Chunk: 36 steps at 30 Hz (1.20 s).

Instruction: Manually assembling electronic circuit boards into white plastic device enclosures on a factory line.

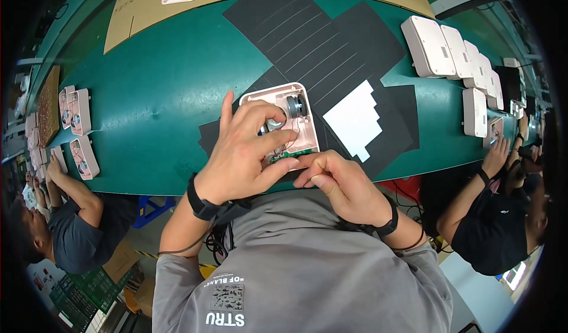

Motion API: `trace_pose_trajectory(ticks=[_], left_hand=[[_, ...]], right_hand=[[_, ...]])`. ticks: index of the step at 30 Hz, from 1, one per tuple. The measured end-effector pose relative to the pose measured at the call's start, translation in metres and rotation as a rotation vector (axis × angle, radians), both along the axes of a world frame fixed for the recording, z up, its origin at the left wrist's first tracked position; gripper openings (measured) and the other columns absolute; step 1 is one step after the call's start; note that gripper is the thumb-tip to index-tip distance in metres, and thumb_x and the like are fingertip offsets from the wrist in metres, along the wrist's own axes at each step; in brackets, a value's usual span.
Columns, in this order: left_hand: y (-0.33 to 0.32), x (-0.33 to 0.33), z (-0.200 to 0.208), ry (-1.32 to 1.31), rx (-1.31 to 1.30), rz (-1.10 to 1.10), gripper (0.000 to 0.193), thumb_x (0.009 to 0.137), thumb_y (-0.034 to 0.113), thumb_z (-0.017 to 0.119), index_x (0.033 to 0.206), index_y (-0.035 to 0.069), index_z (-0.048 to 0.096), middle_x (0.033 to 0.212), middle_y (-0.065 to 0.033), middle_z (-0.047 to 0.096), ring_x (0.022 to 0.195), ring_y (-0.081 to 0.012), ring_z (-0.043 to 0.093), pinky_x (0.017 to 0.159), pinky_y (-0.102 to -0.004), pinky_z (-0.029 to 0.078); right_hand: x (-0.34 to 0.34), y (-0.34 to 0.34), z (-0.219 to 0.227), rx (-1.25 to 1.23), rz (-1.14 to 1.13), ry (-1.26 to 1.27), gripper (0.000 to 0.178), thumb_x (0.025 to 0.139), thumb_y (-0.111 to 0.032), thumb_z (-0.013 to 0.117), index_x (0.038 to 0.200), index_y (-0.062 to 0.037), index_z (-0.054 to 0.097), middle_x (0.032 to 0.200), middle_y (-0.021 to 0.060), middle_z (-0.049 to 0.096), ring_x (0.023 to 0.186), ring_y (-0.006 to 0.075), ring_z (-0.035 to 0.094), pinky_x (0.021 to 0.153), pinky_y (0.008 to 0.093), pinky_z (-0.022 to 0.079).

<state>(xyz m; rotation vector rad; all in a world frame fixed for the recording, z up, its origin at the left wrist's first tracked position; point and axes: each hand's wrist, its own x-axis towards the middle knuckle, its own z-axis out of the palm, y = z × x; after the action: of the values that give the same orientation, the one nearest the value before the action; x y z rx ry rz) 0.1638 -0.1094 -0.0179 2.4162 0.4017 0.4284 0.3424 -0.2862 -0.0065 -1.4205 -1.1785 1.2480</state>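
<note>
A shallow white plastic housing point(306, 114), open side up, lies in front of me on black sheets. Inside it sit a round black-and-silver part point(296, 104), thin wires and a green circuit board point(296, 154) along the near edge. My left hand point(242, 149) spans the housing, middle finger bent onto the parts inside, index fingertip by the wires, thumb at the near edge; it grips the housing there. At the near right corner my right hand point(340, 182) is closed, thumb and index fingertips pinched together. Whatever lies between them is hidden.
Black sheets point(284, 22) with pale lines and a stepped white sheet point(355, 120) lie on the green table point(160, 84). Finished-looking white cases point(435, 46) line the right; open housings point(83, 155) stand left. Co-workers' arms point(77, 182) reach in from both sides.
</note>
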Motion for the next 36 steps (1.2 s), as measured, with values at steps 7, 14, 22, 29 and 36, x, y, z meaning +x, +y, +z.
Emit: trace_pose_trajectory(ticks=[7,14,22,29,36], left_hand=[[-0.029,-0.005,-0.021,-0.087,-0.095,0.195,0.018,0.081,0.013,0.085,0.096,0.008,0.077,0.131,-0.0101,0.064,0.136,-0.0342,0.056,0.12,-0.0712,0.025],[-0.033,-0.006,-0.021,-0.147,-0.097,0.261,0.013,0.083,0.005,0.082,0.094,0.006,0.075,0.137,-0.0124,0.065,0.14,-0.0372,0.054,0.118,-0.0682,0.031],[-0.031,-0.008,-0.028,-0.166,-0.09,0.278,0.011,0.085,0.002,0.078,0.096,0.003,0.074,0.137,-0.0151,0.066,0.14,-0.039,0.054,0.117,-0.0623,0.035],[-0.03,-0.006,-0.029,-0.208,-0.107,0.27,0.011,0.084,0.0,0.076,0.094,0.002,0.073,0.136,-0.0176,0.066,0.137,-0.0414,0.054,0.114,-0.0555,0.04],[-0.031,-0.006,-0.028,-0.221,-0.155,0.258,0.01,0.083,0.002,0.078,0.091,0.003,0.072,0.136,-0.0176,0.066,0.139,-0.0426,0.053,0.114,-0.0543,0.04]], right_hand=[[0.021,0.044,0.025,0.072,0.089,-0.161,0.007,0.104,0.003,0.058,0.11,0.0006,0.054,0.125,0.0246,0.07,0.098,0.0321,0.076,0.084,0.0378,0.061],[0.019,0.062,0.014,0.305,0.225,-0.548,0.014,0.097,0.005,0.063,0.109,0.0,0.057,0.113,0.0211,0.071,0.094,0.0406,0.072,0.079,0.0416,0.059],[0.019,0.07,0.013,0.241,0.228,-0.554,0.014,0.096,0.003,0.066,0.107,-0.001,0.059,0.099,0.0156,0.069,0.088,0.038,0.07,0.073,0.0454,0.056],[0.012,0.072,0.007,0.317,0.157,-0.656,0.018,0.092,-0.001,0.071,0.106,-0.0025,0.06,0.091,0.0131,0.069,0.082,0.0352,0.07,0.067,0.0429,0.055],[0.008,0.066,-0.001,0.344,0.055,-0.604,0.024,0.089,0.001,0.076,0.106,-0.0022,0.06,0.09,0.0133,0.071,0.078,0.0308,0.073,0.064,0.0381,0.057]])
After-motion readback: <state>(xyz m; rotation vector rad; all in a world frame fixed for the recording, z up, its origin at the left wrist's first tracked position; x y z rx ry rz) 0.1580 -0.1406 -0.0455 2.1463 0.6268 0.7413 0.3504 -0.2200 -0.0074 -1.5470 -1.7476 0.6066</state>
